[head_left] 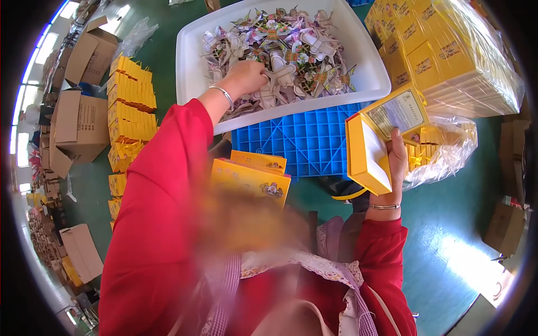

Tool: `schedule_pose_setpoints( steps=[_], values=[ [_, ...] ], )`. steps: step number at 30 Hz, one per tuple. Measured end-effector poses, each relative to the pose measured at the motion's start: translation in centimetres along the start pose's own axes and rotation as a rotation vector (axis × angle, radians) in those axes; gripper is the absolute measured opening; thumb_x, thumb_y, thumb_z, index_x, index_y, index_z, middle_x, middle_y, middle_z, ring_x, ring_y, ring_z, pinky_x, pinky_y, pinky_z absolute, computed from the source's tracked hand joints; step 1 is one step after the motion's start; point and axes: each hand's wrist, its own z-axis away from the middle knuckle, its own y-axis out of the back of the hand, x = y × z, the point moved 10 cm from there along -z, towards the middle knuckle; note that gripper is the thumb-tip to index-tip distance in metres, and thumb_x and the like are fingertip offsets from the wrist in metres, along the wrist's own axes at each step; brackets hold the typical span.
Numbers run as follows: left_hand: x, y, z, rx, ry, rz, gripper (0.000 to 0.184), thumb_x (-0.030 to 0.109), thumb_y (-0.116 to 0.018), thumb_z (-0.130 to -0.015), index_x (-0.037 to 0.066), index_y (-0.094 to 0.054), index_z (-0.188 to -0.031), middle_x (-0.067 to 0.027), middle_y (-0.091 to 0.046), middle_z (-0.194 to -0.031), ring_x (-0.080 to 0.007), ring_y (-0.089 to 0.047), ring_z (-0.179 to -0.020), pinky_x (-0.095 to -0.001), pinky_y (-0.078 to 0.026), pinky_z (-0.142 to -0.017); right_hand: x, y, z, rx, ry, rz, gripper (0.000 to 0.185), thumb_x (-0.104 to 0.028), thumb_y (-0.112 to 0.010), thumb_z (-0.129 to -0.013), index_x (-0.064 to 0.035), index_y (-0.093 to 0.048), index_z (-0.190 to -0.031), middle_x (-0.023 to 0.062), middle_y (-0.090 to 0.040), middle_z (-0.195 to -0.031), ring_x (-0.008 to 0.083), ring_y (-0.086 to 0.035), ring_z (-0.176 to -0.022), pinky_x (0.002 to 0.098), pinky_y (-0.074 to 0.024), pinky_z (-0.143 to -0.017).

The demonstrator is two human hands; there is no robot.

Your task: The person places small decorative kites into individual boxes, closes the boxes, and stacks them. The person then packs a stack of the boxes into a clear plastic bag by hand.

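hands (246, 77) (397, 159) apart, left in bin (188, 61), right around box (372, 154)

Left hand (246, 78) palm-down, well forward

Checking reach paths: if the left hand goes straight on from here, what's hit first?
Left hand would likely meet the heaped ornaments in the white tub; it may already touch them, depth is unclear.

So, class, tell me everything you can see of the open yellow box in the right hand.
The open box, seemingly cardboard, is yellow outside and whitish inside, with a yellow-bordered panel bearing a picture and lettering at its upper right. It is tilted, gripped by the right hand, to the right of the blue crate.
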Motion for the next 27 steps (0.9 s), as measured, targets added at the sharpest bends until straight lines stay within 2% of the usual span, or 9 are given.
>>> schedule_pose_setpoints(
  steps=[2, 9, 13, 16, 19, 21, 22, 25, 27],
  values=[
    [0.0, 1.6, 0.8, -0.013, 0.044, 0.064, 0.024, 0.024, -0.056, -0.071, 0.004, -0.065, -0.08, -0.0189, -0.063, -0.082, -0.0332, -0.061, -0.081, -0.0409, -0.047, -0.075, -0.3, 0.3, -0.1, 0.034, 0.036, 0.032, 0.038, -0.024, -0.053, -0.089, -0.0017, -0.044, -0.118, 0.0144, -0.057, -0.111, 0.0239, -0.061, -0.093, 0.0344, -0.0514, -0.08],
    [2.8, 13.0, 6.9, 0.423, -0.123, 0.07, 0.024, 0.025, -0.062, -0.069, 0.005, -0.062, -0.082, -0.0134, -0.061, -0.077, -0.0298, -0.059, -0.072, -0.038, -0.047, -0.064, -0.2, 0.3, -0.4, -0.055, 0.04, 0.129, 0.036, -0.024, -0.051, -0.089, 0.0003, -0.047, -0.115, 0.0147, -0.058, -0.108, 0.0238, -0.061, -0.091, 0.035, -0.0512, -0.079],
    [7.5, 17.3, 12.2, 0.645, -0.193, 0.324, 0.02, 0.008, -0.069, -0.069, 0.0, -0.057, -0.083, -0.0108, -0.061, -0.079, -0.0183, -0.059, -0.071, -0.0282, -0.048, -0.065, 0.5, -0.3, -0.2, -0.121, 0.045, 0.199, 0.034, -0.024, -0.049, -0.089, 0.0016, -0.05, -0.111, 0.0142, -0.06, -0.103, 0.0246, -0.062, -0.088, 0.0351, -0.051, -0.079],
    [16.1, 18.6, 17.2, 0.698, -0.733, 0.269, 0.023, 0.001, -0.069, -0.066, 0.0, -0.054, -0.084, -0.0138, -0.061, -0.087, -0.0232, -0.06, -0.076, -0.0304, -0.05, -0.066, 0.5, -3.0, 1.4, -0.145, -0.035, 0.199, 0.034, -0.026, -0.047, -0.09, 0.001, -0.051, -0.11, 0.015, -0.06, -0.102, 0.0228, -0.063, -0.084, 0.032, -0.0514, -0.076],
    [24.2, 18.1, 22.2, 0.584, -1.014, 0.131, 0.024, -0.002, -0.067, -0.066, 0.001, -0.05, -0.082, -0.0178, -0.059, -0.095, -0.0284, -0.061, -0.08, -0.0322, -0.051, -0.066, -1.0, -7.5, 4.8, -0.176, -0.11, 0.188, 0.036, -0.029, -0.045, -0.091, 0.0026, -0.052, -0.108, 0.0151, -0.061, -0.1, 0.021, -0.063, -0.08, 0.0295, -0.0519, -0.072],
    [26.1, 16.6, 23.9, 0.479, -1.129, 0.135, 0.027, -0.004, -0.067, -0.063, 0.002, -0.049, -0.081, -0.0183, -0.058, -0.098, -0.03, -0.06, -0.081, -0.0333, -0.051, -0.065, -2.6, -9.6, 6.6, -0.237, -0.087, 0.325, 0.039, -0.03, -0.044, -0.092, 0.004, -0.051, -0.108, 0.0155, -0.061, -0.102, 0.021, -0.063, -0.08, 0.0296, -0.052, -0.073],
    [26.7, 15.9, 24.6, 0.427, -1.187, 0.14, 0.028, -0.005, -0.068, -0.061, 0.003, -0.048, -0.08, -0.0185, -0.057, -0.099, -0.0309, -0.06, -0.082, -0.0338, -0.051, -0.065, -2.1, -10.1, 7.4, -0.221, -0.157, 0.136, 0.04, -0.029, -0.043, -0.092, 0.0061, -0.05, -0.11, 0.0173, -0.06, -0.103, 0.0213, -0.063, -0.081, 0.03, -0.0514, -0.075],
    [27.3, 15.1, 26.3, 0.434, -1.293, 0.143, 0.028, -0.005, -0.065, -0.062, 0.003, -0.051, -0.085, -0.019, -0.056, -0.101, -0.0313, -0.06, -0.079, -0.033, -0.052, -0.057, -2.8, -11.1, 7.9, -0.349, -0.1, 0.145, 0.039, -0.027, -0.043, -0.092, 0.0068, -0.049, -0.111, 0.0183, -0.06, -0.103, 0.0213, -0.063, -0.082, 0.0313, -0.0511, -0.076],
    [27.4, 14.8, 26.8, 0.4, -1.294, 0.139, 0.024, -0.002, -0.064, -0.063, 0.001, -0.052, -0.084, -0.0194, -0.056, -0.102, -0.0325, -0.06, -0.079, -0.0339, -0.052, -0.055, -3.5, -11.4, 9.2, -0.291, -0.098, 0.065, 0.03, -0.022, -0.052, -0.089, 0.0063, -0.058, -0.097, 0.0145, -0.063, -0.089, 0.0182, -0.063, -0.074, 0.0288, -0.051, -0.065]
  ],
)
